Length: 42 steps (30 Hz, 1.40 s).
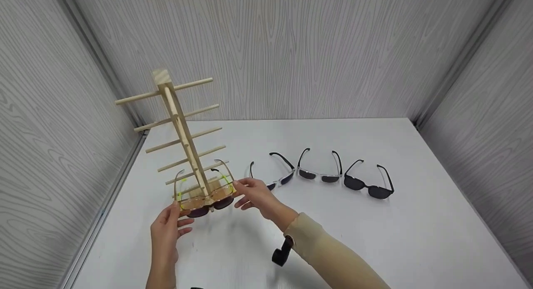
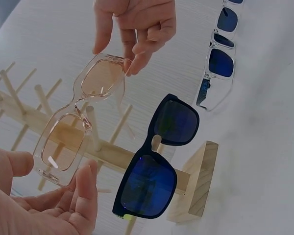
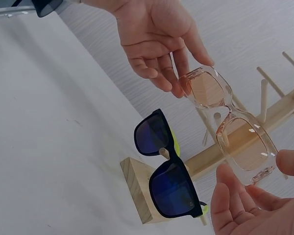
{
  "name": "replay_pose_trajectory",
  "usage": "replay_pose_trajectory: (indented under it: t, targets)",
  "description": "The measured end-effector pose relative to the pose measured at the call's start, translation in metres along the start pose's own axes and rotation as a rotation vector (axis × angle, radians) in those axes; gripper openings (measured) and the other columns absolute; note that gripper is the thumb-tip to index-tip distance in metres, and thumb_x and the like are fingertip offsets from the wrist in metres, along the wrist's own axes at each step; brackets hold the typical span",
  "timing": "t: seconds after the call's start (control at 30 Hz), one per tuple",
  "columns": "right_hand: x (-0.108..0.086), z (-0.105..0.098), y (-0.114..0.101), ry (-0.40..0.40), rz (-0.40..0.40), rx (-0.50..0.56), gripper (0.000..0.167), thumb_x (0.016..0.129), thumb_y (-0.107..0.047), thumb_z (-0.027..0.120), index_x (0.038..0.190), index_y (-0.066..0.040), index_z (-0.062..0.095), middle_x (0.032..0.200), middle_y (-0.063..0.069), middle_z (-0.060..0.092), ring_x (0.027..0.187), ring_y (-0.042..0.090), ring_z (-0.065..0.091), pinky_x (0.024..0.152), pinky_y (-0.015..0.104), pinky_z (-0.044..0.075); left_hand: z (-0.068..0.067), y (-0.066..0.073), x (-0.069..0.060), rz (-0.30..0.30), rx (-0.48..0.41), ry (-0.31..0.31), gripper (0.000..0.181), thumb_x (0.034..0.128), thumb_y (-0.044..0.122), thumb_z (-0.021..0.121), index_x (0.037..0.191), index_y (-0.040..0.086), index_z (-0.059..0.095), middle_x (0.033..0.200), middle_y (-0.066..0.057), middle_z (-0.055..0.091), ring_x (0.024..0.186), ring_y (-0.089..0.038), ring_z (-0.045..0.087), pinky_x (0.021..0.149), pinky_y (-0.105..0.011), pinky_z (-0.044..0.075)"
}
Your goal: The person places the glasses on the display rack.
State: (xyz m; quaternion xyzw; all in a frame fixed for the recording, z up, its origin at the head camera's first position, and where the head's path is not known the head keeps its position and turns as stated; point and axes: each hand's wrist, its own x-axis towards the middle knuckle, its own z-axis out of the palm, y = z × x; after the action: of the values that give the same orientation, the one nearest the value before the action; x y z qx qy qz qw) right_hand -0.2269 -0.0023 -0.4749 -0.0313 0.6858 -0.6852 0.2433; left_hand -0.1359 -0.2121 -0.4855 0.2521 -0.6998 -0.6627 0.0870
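Note:
My left hand [image 1: 164,228] and right hand [image 1: 260,197] pinch opposite ends of sunglasses with a clear frame and pale orange lenses [image 2: 103,78]. Their temples point away from me, toward the wooden display rack [image 1: 183,133]. Just below them, dark blue-lensed sunglasses with neon yellow-green temples [image 2: 149,188] sit on the rack's lowest part, a peg end showing at the nose bridge. In the right wrist view the clear frame [image 3: 225,105] is apart from the dark pair and in front of the rack's bar; contact with a peg cannot be told.
To the right on the white table [image 1: 333,239] lie clear-framed sunglasses with black temples [image 1: 286,178], another such pair [image 1: 307,175] and black sunglasses [image 1: 379,192]. Wood-grain panels [image 1: 270,51] enclose the back and sides. The rack's pegs stick out left and right.

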Motion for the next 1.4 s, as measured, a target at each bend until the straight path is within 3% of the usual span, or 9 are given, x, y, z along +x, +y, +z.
replay_pose_trajectory:
  t: [0.33,0.43,0.57,0.67,0.8,0.93,1.13,1.4]
  targets:
    - [0.007,0.003,0.004,0.015,0.011,0.019,0.035,0.092,-0.032,0.058,0.112,-0.004,0.057,0.099,0.019,0.066,0.061,0.016,0.063,0.06,0.029,0.052,0.001,-0.006,0.008,0.006,-0.035,-0.013,0.061,0.0926,0.05,0.048,0.131,0.002,0.045,0.104,-0.013,0.061,0.075,-0.013,0.065,0.064,-0.027,0.054]
    - [0.009,0.003,0.005,0.016,0.015,0.025,0.034,0.092,-0.032,0.058,0.111,-0.004,0.057,0.1,0.019,0.065,0.061,0.017,0.064,0.059,0.028,0.051,-0.002,-0.024,0.025,0.024,-0.083,-0.03,0.06,0.0917,0.049,0.051,0.129,0.002,0.047,0.102,-0.013,0.062,0.077,-0.019,0.066,0.063,-0.03,0.054]
    - [0.011,0.003,0.006,0.022,0.021,0.039,0.032,0.093,-0.032,0.058,0.11,-0.004,0.057,0.1,0.02,0.065,0.061,0.017,0.063,0.058,0.028,0.051,-0.005,-0.051,0.05,0.003,-0.104,-0.033,0.06,0.0868,0.056,0.054,0.124,0.009,0.052,0.098,-0.007,0.065,0.078,-0.019,0.067,0.063,-0.034,0.055]
    - [0.012,0.003,0.007,0.022,0.018,0.043,0.032,0.093,-0.031,0.058,0.11,-0.004,0.057,0.1,0.02,0.064,0.061,0.017,0.063,0.058,0.027,0.051,-0.003,-0.042,0.043,-0.012,-0.075,-0.023,0.064,0.0858,0.059,0.052,0.124,0.008,0.052,0.099,-0.006,0.065,0.08,-0.018,0.066,0.065,-0.033,0.055]
    - [0.012,0.001,0.009,0.018,0.021,0.037,0.033,0.092,-0.032,0.058,0.11,-0.004,0.057,0.1,0.019,0.065,0.061,0.016,0.063,0.059,0.028,0.051,0.0,-0.015,0.016,-0.012,-0.059,-0.03,0.068,0.0896,0.056,0.048,0.128,0.0,0.046,0.103,-0.01,0.064,0.08,-0.017,0.066,0.066,-0.03,0.054]
    - [0.011,-0.001,0.014,0.028,0.04,0.038,0.037,0.092,-0.033,0.059,0.113,-0.003,0.057,0.1,0.017,0.065,0.063,0.017,0.064,0.062,0.03,0.052,0.0,-0.008,0.008,-0.03,-0.053,-0.03,0.068,0.0898,0.056,0.047,0.128,0.0,0.046,0.103,-0.009,0.064,0.079,-0.014,0.065,0.066,-0.027,0.053]
    - [0.009,-0.007,0.023,0.032,0.053,0.03,0.039,0.093,-0.032,0.058,0.116,-0.002,0.055,0.1,0.015,0.066,0.066,0.018,0.065,0.063,0.03,0.052,-0.003,-0.033,0.017,-0.015,-0.111,-0.033,0.065,0.0879,0.055,0.052,0.122,0.0,0.051,0.098,-0.011,0.065,0.078,-0.019,0.066,0.062,-0.03,0.054]
    - [0.006,-0.015,0.031,0.042,0.087,0.036,0.042,0.093,-0.031,0.057,0.121,0.0,0.052,0.099,0.014,0.067,0.068,0.018,0.065,0.063,0.029,0.052,0.001,-0.064,0.029,-0.078,-0.056,-0.043,0.065,0.0845,0.06,0.054,0.121,0.006,0.053,0.101,-0.007,0.065,0.082,-0.019,0.066,0.065,-0.032,0.054]
